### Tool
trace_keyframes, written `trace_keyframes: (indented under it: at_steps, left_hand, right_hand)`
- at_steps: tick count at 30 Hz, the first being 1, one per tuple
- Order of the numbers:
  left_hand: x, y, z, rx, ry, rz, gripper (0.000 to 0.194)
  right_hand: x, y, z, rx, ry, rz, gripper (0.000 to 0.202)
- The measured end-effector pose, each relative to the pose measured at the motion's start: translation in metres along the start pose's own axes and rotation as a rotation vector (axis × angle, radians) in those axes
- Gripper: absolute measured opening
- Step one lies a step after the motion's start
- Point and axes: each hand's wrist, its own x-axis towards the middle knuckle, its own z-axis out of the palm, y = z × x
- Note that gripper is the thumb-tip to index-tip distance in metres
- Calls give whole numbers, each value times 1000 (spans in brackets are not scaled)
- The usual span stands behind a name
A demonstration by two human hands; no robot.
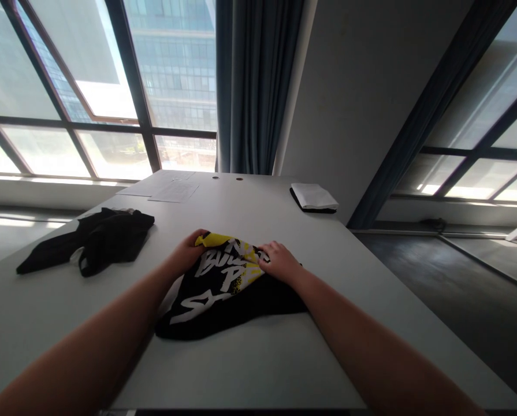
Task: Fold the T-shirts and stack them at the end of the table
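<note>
A black T-shirt (249,297) with bold white lettering and yellow print lies bunched and partly folded on the white table in front of me. My left hand (193,247) has its fingers closed round the yellow far-left corner of the cloth. At the far-right edge of the print, my right hand (279,260) grips the fabric, its fingers bent over the top. The thumbs and the underside of the shirt are mostly hidden. A pale patch shows beneath the shirt's left side.
A crumpled black garment (115,240) lies on the table (241,370) to the left. Paper sheets (174,189) rest at the far left. At the far right is a folded white cloth (313,196) over something black. Windows and a curtain (256,86) stand behind.
</note>
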Motion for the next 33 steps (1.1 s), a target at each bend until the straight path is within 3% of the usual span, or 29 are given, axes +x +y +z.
trace_keyframes:
  at_steps: [3,6,10,13,16,18,21,24,26,29,33]
  left_hand:
    - [3,4,-5,138,65,82,42]
    - [3,12,-12,445,44,168,40]
    - [-2,26,-20,1042,107,131,38]
    - [-6,36,-21,1185,234,45,34]
    - [-9,39,-21,1143,335,131,33]
    - [-9,36,-21,1046,343,247,31]
    - [-7,28,-20,767,136,335,38]
    - [-8,22,-18,443,-248,198,49]
    - [-11,21,-17,298,-415,26,48]
    - [-15,23,-15,109,-417,-205,52]
    - [-17,26,-9,-60,-281,-336,61]
  right_hand:
    - [4,5,2,-65,-123,57,48]
    - [1,-1,-5,-90,-130,16,30]
    - [-4,-6,-18,-80,98,-61,7]
    - [-7,-6,-24,-38,348,-93,2]
    - [-9,-5,-25,-44,555,-112,11]
    - [-9,-4,-22,-37,588,-111,14]
    - [-6,1,-14,37,455,-144,13]
    - [-1,11,-5,180,141,-271,19]
    - [1,16,-4,294,-26,-338,31]
    - [1,19,-5,409,-48,-335,47]
    - [-2,16,-8,477,89,-222,32]
